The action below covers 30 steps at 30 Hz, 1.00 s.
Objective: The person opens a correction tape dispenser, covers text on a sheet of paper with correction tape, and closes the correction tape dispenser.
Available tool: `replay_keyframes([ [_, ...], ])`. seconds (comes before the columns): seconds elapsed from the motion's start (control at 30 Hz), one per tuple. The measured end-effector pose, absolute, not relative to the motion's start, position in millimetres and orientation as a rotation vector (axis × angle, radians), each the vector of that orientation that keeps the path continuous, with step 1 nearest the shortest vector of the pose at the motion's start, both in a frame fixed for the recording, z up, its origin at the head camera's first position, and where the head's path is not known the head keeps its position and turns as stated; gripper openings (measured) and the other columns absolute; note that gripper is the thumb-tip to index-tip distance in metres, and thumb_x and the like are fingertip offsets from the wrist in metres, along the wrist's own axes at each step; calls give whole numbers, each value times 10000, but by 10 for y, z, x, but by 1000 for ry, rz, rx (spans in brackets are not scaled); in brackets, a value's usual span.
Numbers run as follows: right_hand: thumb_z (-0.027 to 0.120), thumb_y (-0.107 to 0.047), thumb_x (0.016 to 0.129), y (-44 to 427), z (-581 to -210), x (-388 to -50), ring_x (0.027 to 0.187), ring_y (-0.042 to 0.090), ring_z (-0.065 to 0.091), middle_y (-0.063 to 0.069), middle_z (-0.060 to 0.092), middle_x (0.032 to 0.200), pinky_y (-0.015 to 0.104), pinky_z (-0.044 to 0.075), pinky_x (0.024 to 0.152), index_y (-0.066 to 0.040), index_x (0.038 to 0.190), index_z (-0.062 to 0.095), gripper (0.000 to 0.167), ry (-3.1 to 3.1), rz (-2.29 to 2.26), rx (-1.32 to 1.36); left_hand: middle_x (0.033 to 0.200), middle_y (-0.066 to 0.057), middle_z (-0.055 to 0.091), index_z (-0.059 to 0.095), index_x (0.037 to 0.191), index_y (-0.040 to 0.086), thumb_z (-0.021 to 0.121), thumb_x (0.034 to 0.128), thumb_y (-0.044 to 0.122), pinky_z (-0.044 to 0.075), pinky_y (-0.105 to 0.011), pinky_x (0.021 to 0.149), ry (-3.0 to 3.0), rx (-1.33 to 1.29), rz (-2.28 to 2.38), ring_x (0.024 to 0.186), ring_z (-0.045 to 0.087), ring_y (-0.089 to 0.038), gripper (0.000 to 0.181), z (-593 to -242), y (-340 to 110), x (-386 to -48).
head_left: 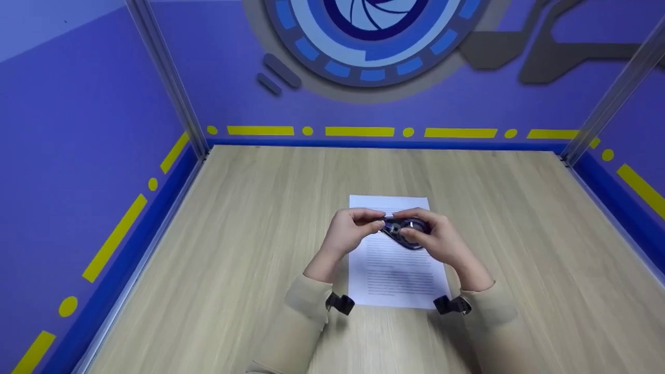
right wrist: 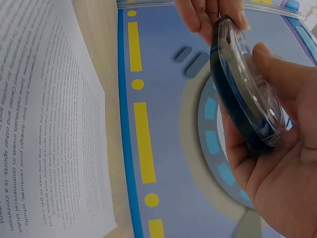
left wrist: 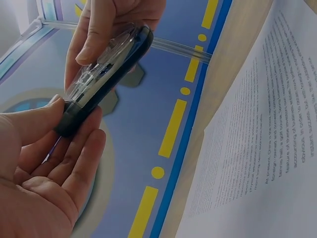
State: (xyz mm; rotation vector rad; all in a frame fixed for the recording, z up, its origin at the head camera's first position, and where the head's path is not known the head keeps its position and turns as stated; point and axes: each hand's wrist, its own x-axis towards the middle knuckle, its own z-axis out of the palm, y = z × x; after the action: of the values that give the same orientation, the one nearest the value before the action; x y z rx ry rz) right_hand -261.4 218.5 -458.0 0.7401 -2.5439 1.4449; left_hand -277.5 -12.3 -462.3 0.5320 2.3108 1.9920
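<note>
A correction tape dispenser point(head_left: 414, 226) with a clear cover and dark body is held up above a printed sheet of paper point(head_left: 400, 275). My left hand point(head_left: 349, 231) pinches its narrow tip end between thumb and fingers. Around the wide rounded end, my right hand point(head_left: 439, 236) grips with the thumb on the clear side. In the left wrist view the dispenser point(left wrist: 106, 74) slants between both hands, its narrow end at the left thumb. The right wrist view shows the dispenser point(right wrist: 245, 89) edge-on, with fingers behind it. Part of the paper lies hidden under the hands.
The paper lies on a light wooden table point(head_left: 249, 234). Blue-purple panels point(head_left: 93, 124) with yellow marks stand at the back and both sides, joined by metal posts point(head_left: 166, 72). A black wrist strap mount point(head_left: 341, 303) sits at each sleeve cuff.
</note>
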Motion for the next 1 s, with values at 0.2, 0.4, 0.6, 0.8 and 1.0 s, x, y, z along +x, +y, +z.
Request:
replay_keyframes([
  [0.2,697,-90,962,2197,-4558,-2610,992,135,663,181,721,1226,212,561,842,-59,1251,721,291,-2566,1459,783,1080,-153,783,796,1105,31,758,926,80,620,-210,787,2336,541,1929,859,712,-77,190,-4611,-133,-2776],
  [0.4,701,-81,961,2204,-4560,-2607,989,73,647,181,719,1243,172,539,849,-58,1245,728,287,-2588,1476,786,1074,-170,782,788,1111,3,753,924,59,625,-213,783,2295,534,1939,827,704,-47,198,-4622,-142,-2758],
  [0.6,698,-78,961,2179,-4561,-2618,973,73,649,190,715,1230,182,547,834,-47,1249,720,290,-2570,1513,775,1058,-186,787,793,1085,-12,775,907,73,622,-207,778,2345,507,1971,851,726,-94,198,-4633,-123,-2762],
  [0.8,700,-66,956,2171,-4569,-2631,997,111,661,181,714,1237,199,559,845,-52,1251,718,295,-2577,1483,765,1062,-165,792,802,1064,3,792,895,85,623,-209,794,2401,492,1954,926,751,-166,188,-4643,-101,-2772],
  [1.0,708,-70,953,2173,-4586,-2618,1018,218,675,159,716,1246,166,551,838,-67,1258,718,306,-2590,1471,783,1064,-173,788,798,1075,-5,779,901,65,631,-222,791,2380,486,1936,888,740,-131,188,-4658,-121,-2773],
])
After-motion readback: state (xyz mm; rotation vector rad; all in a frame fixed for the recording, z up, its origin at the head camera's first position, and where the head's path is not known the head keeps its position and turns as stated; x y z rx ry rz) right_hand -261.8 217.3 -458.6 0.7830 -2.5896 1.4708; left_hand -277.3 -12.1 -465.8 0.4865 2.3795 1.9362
